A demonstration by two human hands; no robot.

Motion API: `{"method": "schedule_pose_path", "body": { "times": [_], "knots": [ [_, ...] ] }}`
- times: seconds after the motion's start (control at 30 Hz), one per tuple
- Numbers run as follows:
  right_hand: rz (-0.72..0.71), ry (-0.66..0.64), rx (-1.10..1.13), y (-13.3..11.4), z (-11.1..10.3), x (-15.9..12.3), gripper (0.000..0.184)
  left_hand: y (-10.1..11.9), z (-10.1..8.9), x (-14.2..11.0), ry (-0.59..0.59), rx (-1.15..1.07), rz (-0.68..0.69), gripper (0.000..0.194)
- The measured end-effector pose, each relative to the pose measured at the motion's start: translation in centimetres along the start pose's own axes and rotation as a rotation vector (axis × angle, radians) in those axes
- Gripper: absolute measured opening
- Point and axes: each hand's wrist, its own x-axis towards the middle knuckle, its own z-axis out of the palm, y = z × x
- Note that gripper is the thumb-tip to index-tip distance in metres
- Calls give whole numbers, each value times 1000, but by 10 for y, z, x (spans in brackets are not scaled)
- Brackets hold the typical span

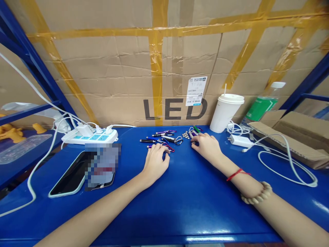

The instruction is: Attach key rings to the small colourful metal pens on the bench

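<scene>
Several small pen-like metal flashlights with carabiner clips lie in a loose group on the blue table [180, 199]; one is a silver flashlight [169, 138], another a black-and-blue flashlight [148, 140]. My left hand [156, 163] rests at the near edge of this group. Its fingers are bent and its thumb stands apart, partly covering a blue flashlight with a red clip [168, 147]. My right hand [207, 146] has its fingertips curled round a purple flashlight [192, 133], which they partly hide. Tiny silver round pieces [185, 134] and a green flashlight [196, 129] lie beside it.
A power strip [102, 138] with plugged chargers and two phones [69, 175] lie on the left. On the right are a white cup [226, 113], a bottle [262, 103], a charger with cable [240, 141] and a cardboard tray [295, 137]. A large carton [115, 79] stands behind.
</scene>
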Motion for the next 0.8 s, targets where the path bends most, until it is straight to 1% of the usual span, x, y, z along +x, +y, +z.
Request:
{"method": "schedule_pose_path", "body": {
  "times": [0.2, 0.3, 0.37, 0.47, 0.63, 0.73, 0.8],
  "knots": [
    [30, 33, 32, 1, 2, 1, 19, 0, -1, 1, 19, -62, 15, 14],
    [3, 56, 12, 1, 6, 1, 30, 1, -2, 1, 20, -69, 20, 14],
    [-28, 49, -4, 1, 8, 1, 32, 2, -3, 1, 19, -74, 26, 14],
    [-51, 48, 14, 2, 7, 1, 26, 3, -4, 1, 15, -84, 31, 15],
    [-6, 79, 74, 5, 4, 1, 14, 4, -4, 1, 19, -113, 48, 14],
    [-29, 149, 86, 6, 4, 1, 12, 4, -3, 1, 37, -120, 63, 14],
    [-76, 249, 112, 5, 4, 2, 15, 4, -3, 1, 45, -118, 67, 14]
  ]
}}
